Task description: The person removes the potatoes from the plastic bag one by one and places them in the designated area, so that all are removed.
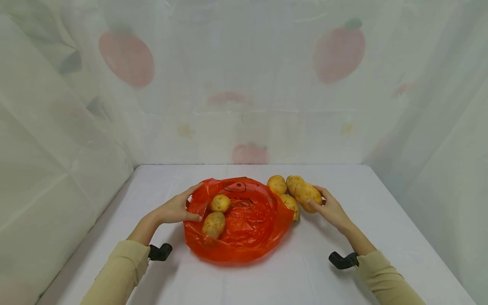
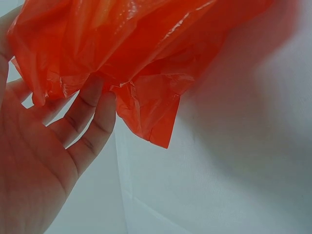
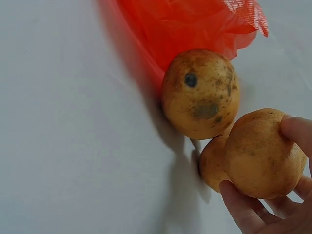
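A red plastic bag (image 1: 251, 224) lies spread with its mouth facing up, printed in black on the inside. Two potatoes rest in its left part, a smaller one (image 1: 220, 203) above a larger one (image 1: 214, 224). My left hand (image 1: 176, 209) grips the bag's left rim, thumb on the inner side; in the left wrist view its fingers (image 2: 100, 117) bend against the red film (image 2: 151, 107). My right hand (image 1: 331, 210) holds a potato (image 1: 308, 197) between thumb and fingers, right of the bag. In the right wrist view this potato (image 3: 263, 153) partly covers another behind it.
Beside the bag's right rim are more potatoes: one at the back (image 1: 276, 185), one partly behind the held potato (image 1: 294, 184), and one against the bag (image 1: 290, 206). A white cloth covers the table (image 1: 343, 173). Pale printed curtains (image 1: 244, 84) hang behind and at both sides.
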The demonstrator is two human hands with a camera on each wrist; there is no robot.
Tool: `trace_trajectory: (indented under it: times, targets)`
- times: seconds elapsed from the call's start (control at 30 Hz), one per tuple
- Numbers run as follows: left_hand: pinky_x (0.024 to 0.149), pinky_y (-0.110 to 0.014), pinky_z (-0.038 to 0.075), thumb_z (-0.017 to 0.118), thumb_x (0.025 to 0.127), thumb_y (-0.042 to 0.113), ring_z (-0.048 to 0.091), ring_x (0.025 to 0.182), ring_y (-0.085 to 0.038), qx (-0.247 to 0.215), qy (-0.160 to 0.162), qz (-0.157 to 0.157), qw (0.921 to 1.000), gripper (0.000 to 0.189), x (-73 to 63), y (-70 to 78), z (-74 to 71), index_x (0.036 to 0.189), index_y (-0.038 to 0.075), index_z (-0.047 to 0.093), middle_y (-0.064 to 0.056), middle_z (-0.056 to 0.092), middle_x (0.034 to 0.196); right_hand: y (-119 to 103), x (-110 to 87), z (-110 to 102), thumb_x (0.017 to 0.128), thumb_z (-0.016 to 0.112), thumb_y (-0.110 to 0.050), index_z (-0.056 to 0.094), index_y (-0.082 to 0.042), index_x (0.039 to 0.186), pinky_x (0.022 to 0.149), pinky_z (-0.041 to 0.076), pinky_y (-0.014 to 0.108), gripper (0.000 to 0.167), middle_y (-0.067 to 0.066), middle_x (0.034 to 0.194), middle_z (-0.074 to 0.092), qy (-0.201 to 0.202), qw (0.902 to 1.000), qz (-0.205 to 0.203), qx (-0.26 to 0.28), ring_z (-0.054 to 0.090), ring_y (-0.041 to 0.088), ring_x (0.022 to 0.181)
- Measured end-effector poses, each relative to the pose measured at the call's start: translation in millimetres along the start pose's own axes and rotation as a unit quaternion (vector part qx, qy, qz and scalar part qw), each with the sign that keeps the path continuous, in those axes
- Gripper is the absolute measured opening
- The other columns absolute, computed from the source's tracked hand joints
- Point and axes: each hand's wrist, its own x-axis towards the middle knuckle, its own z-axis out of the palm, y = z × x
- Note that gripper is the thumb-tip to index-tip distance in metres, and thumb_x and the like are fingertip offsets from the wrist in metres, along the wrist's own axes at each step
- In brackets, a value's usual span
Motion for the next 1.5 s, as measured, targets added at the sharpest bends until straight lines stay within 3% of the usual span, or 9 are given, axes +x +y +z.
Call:
trace_trajectory:
  times: [0.2,0.4,0.77,1.2,1.33,1.5]
  targets:
    - [0.076,-0.036,0.050,0.078,0.072,0.029,0.053,0.092,-0.025,-0.002,0.000,-0.002,1.0000,0.098,0.1,-0.5,-0.2,0.147,0.031,0.015,-0.009,0.047,0.128,7,-0.5,2,0.087,0.061,-0.040,0.031,-0.008,0.140,0.081,0.045,0.033,0.069,0.019,0.136,0.039,0.000,1.0000,0.007,-0.003,0.047,0.033,0.112]
    - [0.080,-0.038,0.050,0.077,0.073,0.029,0.054,0.096,-0.024,-0.007,-0.001,-0.005,1.0000,0.097,1.5,-1.0,0.0,0.147,0.033,0.015,-0.009,0.045,0.131,12,-0.9,3,0.087,0.061,-0.039,0.032,-0.007,0.139,0.086,0.044,0.038,0.068,0.020,0.134,0.039,-0.001,0.9999,0.013,-0.005,0.047,0.034,0.114]
    - [0.082,-0.040,0.049,0.077,0.073,0.028,0.055,0.097,-0.024,-0.008,0.002,-0.003,1.0000,0.096,0.9,-0.5,0.0,0.146,0.036,0.015,-0.006,0.045,0.133,17,-5.0,3,0.087,0.061,-0.040,0.031,-0.007,0.139,0.082,0.046,0.037,0.069,0.020,0.134,0.039,-0.011,0.9994,0.031,-0.008,0.050,0.035,0.110]
    - [0.076,-0.036,0.050,0.077,0.073,0.029,0.052,0.095,-0.025,-0.005,0.000,0.002,1.0000,0.097,1.5,-2.7,0.1,0.147,0.032,0.015,-0.008,0.046,0.130,21,-9.2,2,0.087,0.059,-0.045,0.027,-0.009,0.141,0.086,0.046,0.045,0.073,0.024,0.136,0.036,-0.023,0.9974,0.058,-0.035,0.046,0.039,0.116]
    - [0.074,-0.035,0.050,0.078,0.072,0.029,0.051,0.093,-0.025,-0.002,0.002,0.002,1.0000,0.098,0.4,-1.9,0.2,0.147,0.031,0.016,-0.008,0.047,0.128,22,-9.4,2,0.086,0.060,-0.044,0.029,-0.011,0.140,0.080,0.049,0.041,0.071,0.026,0.134,0.039,-0.023,0.9973,0.057,-0.040,0.048,0.040,0.114]
    - [0.081,-0.040,0.050,0.077,0.073,0.027,0.054,0.099,-0.025,-0.004,0.000,0.004,1.0000,0.096,-0.2,-1.1,0.8,0.147,0.033,0.015,-0.009,0.043,0.135,21,-9.9,1,0.086,0.061,-0.043,0.034,-0.009,0.137,0.079,0.048,0.039,0.067,0.026,0.128,0.046,-0.014,0.9971,0.057,-0.048,0.050,0.037,0.113]
